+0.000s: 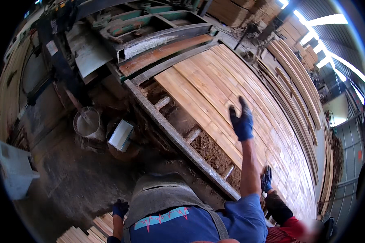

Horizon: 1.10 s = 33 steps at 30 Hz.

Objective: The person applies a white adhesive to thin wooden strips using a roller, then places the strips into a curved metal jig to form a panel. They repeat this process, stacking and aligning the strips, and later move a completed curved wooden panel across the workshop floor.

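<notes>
My right hand (242,123), in a blue glove with dark fingertips, reaches out over a wide panel of light wooden boards (209,91). Its thumb and fingers are spread, and nothing is in them. Whether it touches the boards I cannot tell. At the lower left, my left hand (120,208) is in a dark glove beside a stack of wooden strips (103,223); its fingers look apart and hold nothing visible. The boards lie side by side on a metal frame (172,139) with rollers (193,135), and brown debris shows beneath.
A co-worker's gloved hand (266,179) rests on the boards at my right, below a red sleeve (290,224). To my left stand a bucket (87,122) and a white box-shaped piece (121,135). Long planks (298,95) lie beyond the panel; machinery (150,28) stands at the far end.
</notes>
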Each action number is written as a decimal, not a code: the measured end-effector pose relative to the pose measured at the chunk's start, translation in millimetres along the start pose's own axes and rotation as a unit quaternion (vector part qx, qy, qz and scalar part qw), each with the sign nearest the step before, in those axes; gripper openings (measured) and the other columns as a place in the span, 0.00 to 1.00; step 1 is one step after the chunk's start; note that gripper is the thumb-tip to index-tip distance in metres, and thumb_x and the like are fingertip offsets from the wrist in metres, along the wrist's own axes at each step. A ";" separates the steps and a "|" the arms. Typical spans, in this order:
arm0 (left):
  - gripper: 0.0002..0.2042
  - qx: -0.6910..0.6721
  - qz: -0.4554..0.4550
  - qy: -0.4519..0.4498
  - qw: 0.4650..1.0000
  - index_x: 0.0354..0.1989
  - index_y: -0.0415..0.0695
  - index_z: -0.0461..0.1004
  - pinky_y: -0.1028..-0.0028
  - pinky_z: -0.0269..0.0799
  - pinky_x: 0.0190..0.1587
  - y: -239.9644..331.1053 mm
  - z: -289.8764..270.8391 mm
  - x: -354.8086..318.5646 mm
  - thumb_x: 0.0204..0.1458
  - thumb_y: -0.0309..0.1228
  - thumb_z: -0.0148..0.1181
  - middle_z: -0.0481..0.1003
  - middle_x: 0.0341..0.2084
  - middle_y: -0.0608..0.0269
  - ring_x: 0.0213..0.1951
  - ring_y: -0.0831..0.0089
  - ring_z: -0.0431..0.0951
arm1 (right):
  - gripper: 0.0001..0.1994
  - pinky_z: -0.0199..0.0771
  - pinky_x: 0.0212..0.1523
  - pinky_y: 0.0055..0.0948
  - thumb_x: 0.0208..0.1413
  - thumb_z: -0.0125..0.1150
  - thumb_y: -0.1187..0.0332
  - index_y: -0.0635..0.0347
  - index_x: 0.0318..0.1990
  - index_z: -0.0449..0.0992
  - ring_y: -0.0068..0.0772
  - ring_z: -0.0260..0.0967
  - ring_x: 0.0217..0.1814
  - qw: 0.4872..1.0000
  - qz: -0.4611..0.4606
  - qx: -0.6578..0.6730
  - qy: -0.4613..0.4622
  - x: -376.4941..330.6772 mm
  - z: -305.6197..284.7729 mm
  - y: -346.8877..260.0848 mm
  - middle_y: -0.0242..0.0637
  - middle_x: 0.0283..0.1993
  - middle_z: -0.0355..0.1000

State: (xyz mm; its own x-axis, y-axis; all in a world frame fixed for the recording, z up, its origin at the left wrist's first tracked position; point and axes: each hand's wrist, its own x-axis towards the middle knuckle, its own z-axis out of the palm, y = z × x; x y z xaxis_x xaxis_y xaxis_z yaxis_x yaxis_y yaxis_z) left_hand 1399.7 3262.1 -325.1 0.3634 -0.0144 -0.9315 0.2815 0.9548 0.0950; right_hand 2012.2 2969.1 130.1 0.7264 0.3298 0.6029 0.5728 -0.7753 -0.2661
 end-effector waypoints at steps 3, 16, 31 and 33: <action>0.29 0.027 0.059 -0.090 0.994 0.62 0.44 0.57 0.54 0.55 0.60 1.9 -27.7 12.6 0.57 0.52 0.37 0.54 0.62 0.42 0.61 0.45 0.58 | 0.29 0.62 0.60 0.37 0.52 0.58 0.53 0.67 0.55 0.66 0.49 0.63 0.59 0.999 -0.031 -0.003 -0.024 22.5 27.1 -15.2 0.53 0.55 0.67; 0.15 -0.187 0.113 0.050 0.974 0.39 0.54 0.73 0.58 0.72 0.36 28.3 -25.9 -40.4 0.52 0.49 0.50 0.73 0.43 0.52 0.40 0.56 0.75 | 0.31 0.71 0.43 0.37 0.49 0.54 0.40 0.55 0.52 0.72 0.47 0.73 0.45 0.946 0.137 -0.073 -0.285 43.3 183.3 -13.4 0.51 0.40 0.75; 0.12 -0.036 0.396 0.201 0.895 0.41 0.41 0.74 0.69 0.72 0.31 -25.3 106.2 -100.1 0.57 0.36 0.51 0.77 0.36 0.53 0.34 0.67 0.77 | 0.17 0.69 0.52 0.31 0.58 0.55 0.70 0.68 0.53 0.69 0.33 0.70 0.51 0.775 -0.126 0.447 -0.428 14.5 223.0 -157.2 0.46 0.51 0.72; 0.14 0.029 0.353 0.341 0.870 0.43 0.42 0.74 0.66 0.71 0.33 -48.1 33.1 -104.4 0.55 0.37 0.50 0.76 0.37 0.53 0.34 0.66 0.76 | 0.17 0.69 0.53 0.30 0.57 0.56 0.70 0.68 0.52 0.70 0.32 0.70 0.51 0.771 -0.184 0.437 -0.426 19.7 244.7 -161.8 0.45 0.49 0.73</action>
State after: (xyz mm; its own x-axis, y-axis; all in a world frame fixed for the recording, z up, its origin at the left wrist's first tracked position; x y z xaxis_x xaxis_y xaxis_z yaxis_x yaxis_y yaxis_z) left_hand 1377.7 3207.9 -220.9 -0.1430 0.7691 -0.6229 0.2532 0.6368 0.7282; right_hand 2026.7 3232.8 0.9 0.2261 0.9633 0.1449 0.5668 -0.0091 -0.8238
